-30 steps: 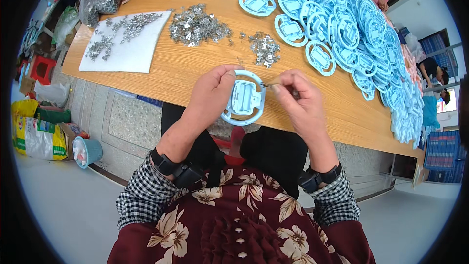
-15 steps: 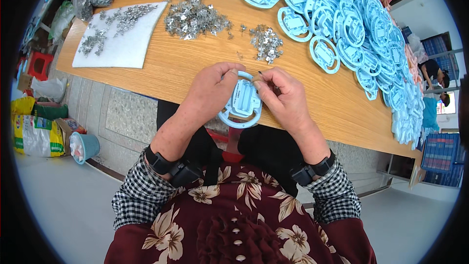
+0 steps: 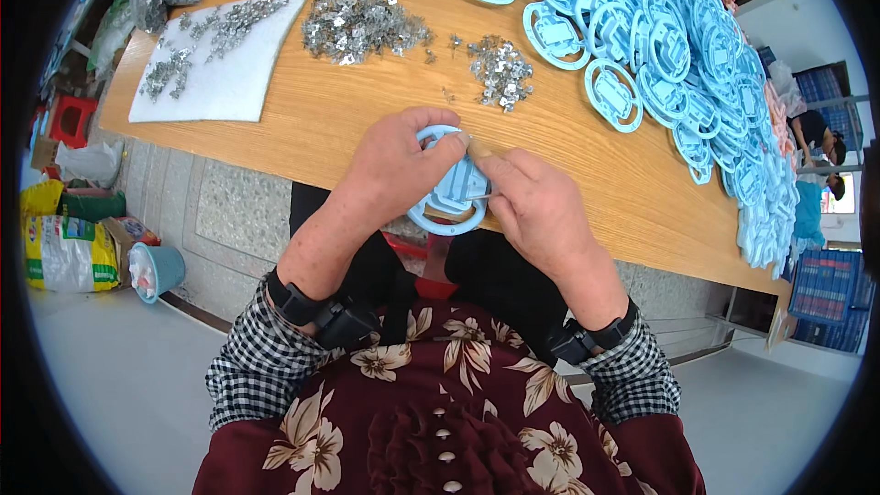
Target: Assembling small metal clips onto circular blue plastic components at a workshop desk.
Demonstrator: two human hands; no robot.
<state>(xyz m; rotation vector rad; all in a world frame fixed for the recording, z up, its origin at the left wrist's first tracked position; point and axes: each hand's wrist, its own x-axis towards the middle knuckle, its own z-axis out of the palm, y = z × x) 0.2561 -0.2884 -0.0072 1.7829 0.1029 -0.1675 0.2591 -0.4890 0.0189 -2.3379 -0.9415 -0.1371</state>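
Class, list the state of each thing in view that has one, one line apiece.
Left hand: closed on the light-blue frame.
Right hand: curled around the thin grey tool.
Light-blue frame: held, partly hidden.
Thin grey tool: held, mostly hidden.
White pad: flat, partly covered.
Large metal heap: loose.
Small metal heap: loose.
Blue frames: piled up.
Blue bucket: uncovered, with contents.

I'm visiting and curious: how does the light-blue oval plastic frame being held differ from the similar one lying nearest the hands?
The held frame is between the left hand and right hand; the table frame lies on the wooden table. The hands partly cover the held frame; the table frame shows nearly its whole outline. Both are light blue and oval.
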